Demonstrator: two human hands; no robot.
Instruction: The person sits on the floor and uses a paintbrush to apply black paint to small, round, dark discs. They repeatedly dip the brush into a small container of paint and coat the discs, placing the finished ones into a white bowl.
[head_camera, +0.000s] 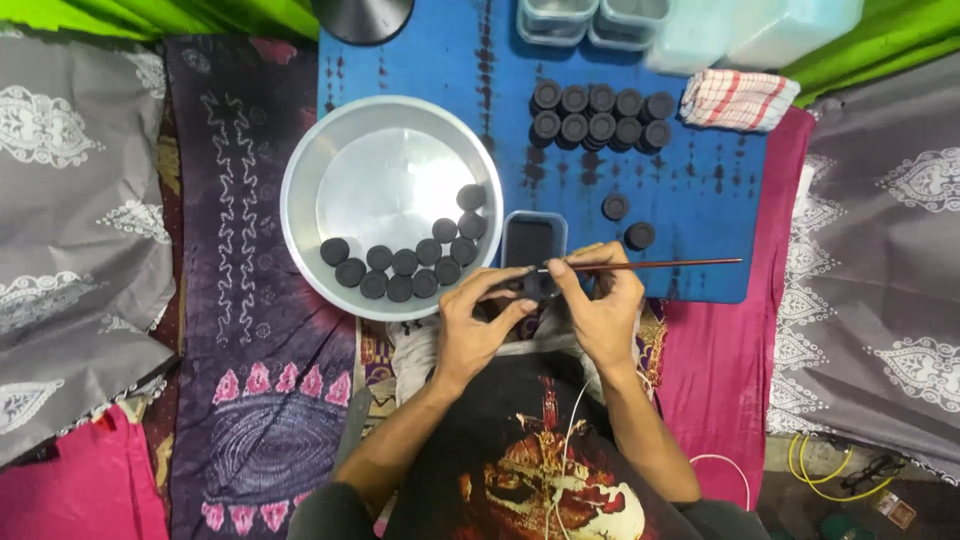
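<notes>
My right hand grips a thin brown brush that lies level, its handle pointing right and its tip at a small dark disc pinched in my left hand. Both hands meet just below a small rectangular tub of black liquid. A round metal basin to the left holds a curved row of several black discs. Two rows of black discs stand on the blue board, with two loose ones nearer my right hand.
A red-checked white cloth lies at the board's right end. Clear plastic containers and a pale tub sit at the back. Patterned grey, purple and pink fabrics cover the floor. Yellow cable lies bottom right.
</notes>
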